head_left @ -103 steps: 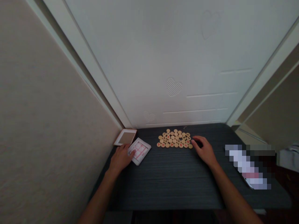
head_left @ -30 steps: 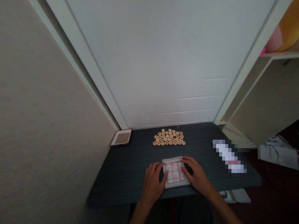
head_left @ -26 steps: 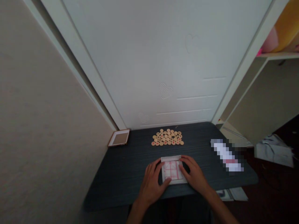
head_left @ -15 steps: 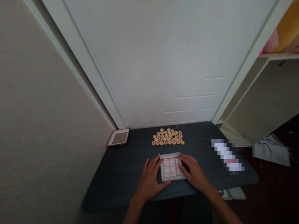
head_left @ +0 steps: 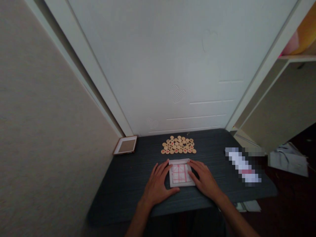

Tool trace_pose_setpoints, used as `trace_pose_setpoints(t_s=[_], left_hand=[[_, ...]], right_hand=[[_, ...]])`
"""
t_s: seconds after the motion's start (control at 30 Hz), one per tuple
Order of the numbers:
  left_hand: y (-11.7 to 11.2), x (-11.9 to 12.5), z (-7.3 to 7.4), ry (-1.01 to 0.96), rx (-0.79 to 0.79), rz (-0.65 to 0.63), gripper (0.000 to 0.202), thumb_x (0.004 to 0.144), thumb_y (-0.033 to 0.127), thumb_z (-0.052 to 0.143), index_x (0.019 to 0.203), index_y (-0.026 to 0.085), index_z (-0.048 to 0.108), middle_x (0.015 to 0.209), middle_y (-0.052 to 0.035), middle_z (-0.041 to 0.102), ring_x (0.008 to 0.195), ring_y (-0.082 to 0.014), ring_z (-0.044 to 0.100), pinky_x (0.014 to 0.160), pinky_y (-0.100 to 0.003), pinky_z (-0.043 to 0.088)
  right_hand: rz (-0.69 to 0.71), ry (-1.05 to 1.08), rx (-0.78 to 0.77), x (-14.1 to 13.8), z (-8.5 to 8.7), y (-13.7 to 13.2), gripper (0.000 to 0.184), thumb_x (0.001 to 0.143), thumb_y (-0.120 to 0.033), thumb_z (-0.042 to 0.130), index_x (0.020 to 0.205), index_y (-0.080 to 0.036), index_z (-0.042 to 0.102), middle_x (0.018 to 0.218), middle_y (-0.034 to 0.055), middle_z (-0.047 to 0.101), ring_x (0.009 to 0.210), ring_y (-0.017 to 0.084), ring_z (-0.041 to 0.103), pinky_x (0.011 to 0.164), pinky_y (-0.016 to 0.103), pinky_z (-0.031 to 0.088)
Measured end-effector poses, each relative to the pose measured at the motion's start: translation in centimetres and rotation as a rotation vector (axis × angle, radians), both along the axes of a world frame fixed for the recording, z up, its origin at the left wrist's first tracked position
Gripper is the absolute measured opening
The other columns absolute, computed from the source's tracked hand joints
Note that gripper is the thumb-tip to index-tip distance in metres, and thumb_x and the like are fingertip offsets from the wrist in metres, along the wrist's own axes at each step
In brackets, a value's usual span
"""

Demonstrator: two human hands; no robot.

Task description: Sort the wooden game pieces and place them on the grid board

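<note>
A folded white board with red grid lines [head_left: 181, 172] lies flat on the dark table [head_left: 128, 184], near its front edge. My left hand [head_left: 158, 182] rests with fingers stretched along the board's left side, thumb at its lower corner. My right hand [head_left: 203, 177] lies flat against the board's right side, fingers spread. Behind the board sits a heap of round wooden game pieces [head_left: 178, 145] with red and dark marks.
A shallow box lid with a brown inside [head_left: 125, 145] lies at the table's back left corner. A blurred white object [head_left: 243, 166] lies at the right. White door panel behind, beige wall at left, shelf at right, papers [head_left: 287, 161] on the floor.
The folded board went from the table's back left to the front middle, and both hands came to its sides. In the last second they slid it slightly away from me.
</note>
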State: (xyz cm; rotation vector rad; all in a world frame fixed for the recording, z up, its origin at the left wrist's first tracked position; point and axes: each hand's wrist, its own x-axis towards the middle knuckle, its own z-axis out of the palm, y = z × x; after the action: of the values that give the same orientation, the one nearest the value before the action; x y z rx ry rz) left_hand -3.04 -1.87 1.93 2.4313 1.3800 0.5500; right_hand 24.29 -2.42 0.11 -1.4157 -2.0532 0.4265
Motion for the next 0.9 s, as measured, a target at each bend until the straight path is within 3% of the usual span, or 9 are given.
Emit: trace_pose_setpoints(t_s=[0.13,0.23,0.37,0.5,0.9], left_hand=[[-0.2,0.1,-0.1,0.001,-0.018,0.025,0.103,0.069,0.060,0.081,0.155,0.031,0.032,0.163,-0.0071,0.034,0.148,-0.0309,0.035,0.126,-0.055,0.018],[-0.3,0.1,0.0,-0.003,-0.034,0.025,0.106,0.069,0.061,0.080,0.156,0.031,0.028,0.164,-0.0070,0.033,0.148,-0.0303,0.034,0.126,-0.055,0.017],[-0.2,0.1,0.1,-0.015,-0.040,0.029,0.105,0.069,0.061,0.080,0.156,0.029,0.029,0.162,-0.0068,0.035,0.148,-0.0301,0.034,0.126,-0.054,0.018],[-0.2,0.0,0.1,-0.026,-0.062,0.052,0.107,0.067,0.061,0.082,0.156,0.030,0.030,0.163,-0.0060,0.034,0.149,-0.0321,0.032,0.125,-0.056,0.021],[-0.3,0.0,0.2,-0.047,-0.078,0.074,0.097,0.072,0.055,0.079,0.155,0.031,0.033,0.161,-0.0058,0.038,0.148,-0.0334,0.034,0.123,-0.058,0.025]], right_hand=[[-0.017,0.108,-0.001,0.3,-0.6,0.4,0.043,0.101,-0.041,0.048,0.142,-0.030,0.054,0.141,0.0075,0.061,0.129,0.028,0.055,0.111,0.051,0.042],[-0.088,0.220,0.035,1.4,-1.6,2.1,0.042,0.100,-0.041,0.048,0.138,-0.027,0.056,0.135,0.0091,0.063,0.124,0.026,0.058,0.105,0.047,0.048],[-0.208,0.199,0.127,2.8,-2.6,5.5,0.038,0.094,-0.042,0.057,0.126,-0.022,0.062,0.125,0.0119,0.065,0.117,0.029,0.060,0.101,0.049,0.051],[-0.227,0.142,0.156,3.1,-2.7,7.6,0.034,0.091,-0.040,0.061,0.118,-0.020,0.064,0.121,0.0128,0.067,0.115,0.030,0.060,0.103,0.051,0.048],[-0.235,0.191,0.122,2.8,-2.7,8.2,0.026,0.092,-0.043,0.060,0.105,-0.023,0.071,0.106,0.0097,0.073,0.105,0.030,0.063,0.098,0.052,0.049]])
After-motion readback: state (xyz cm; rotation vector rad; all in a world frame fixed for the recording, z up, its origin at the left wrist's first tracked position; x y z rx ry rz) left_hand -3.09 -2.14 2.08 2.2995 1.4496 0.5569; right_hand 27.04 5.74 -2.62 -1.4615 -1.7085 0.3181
